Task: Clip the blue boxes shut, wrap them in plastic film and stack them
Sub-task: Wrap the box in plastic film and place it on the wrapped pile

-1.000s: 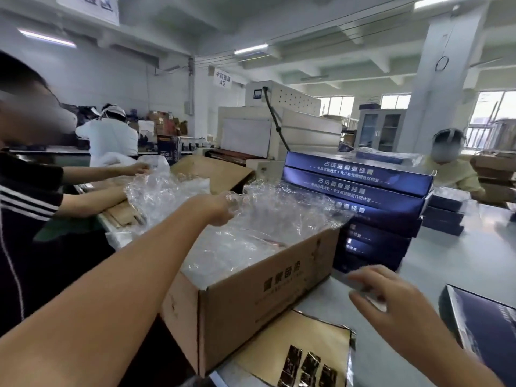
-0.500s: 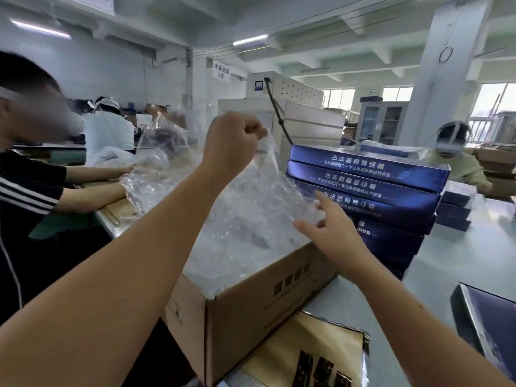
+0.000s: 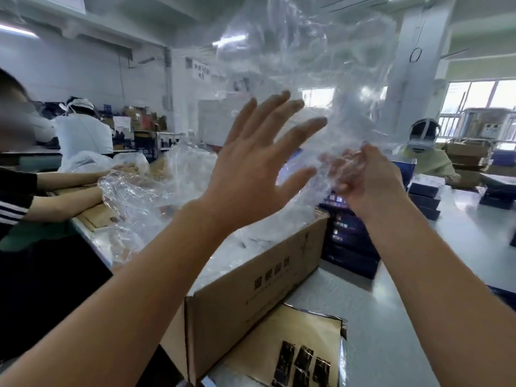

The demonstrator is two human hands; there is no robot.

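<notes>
A clear plastic film bag (image 3: 321, 65) hangs in the air in front of me, reaching up past the top of the view. My right hand (image 3: 365, 180) pinches its lower edge with curled fingers. My left hand (image 3: 257, 163) is spread wide with straight fingers, its fingertips at the film's left side. Behind my hands a stack of blue boxes (image 3: 351, 247) stands on the table, mostly hidden by the film and my right arm. Below my hands stands a cardboard carton (image 3: 251, 297) full of crumpled film bags.
A gold printed sheet (image 3: 301, 350) lies by the carton's near side. A person's arms (image 3: 64, 196) work at the left with more film. More blue boxes (image 3: 427, 199) sit at the right on the grey table (image 3: 418, 331). A seated worker (image 3: 424, 152) faces me.
My left hand let go of the film and spread open. My right hand rose and took hold of the bag's lower edge. The bag is now lifted clear of the carton.
</notes>
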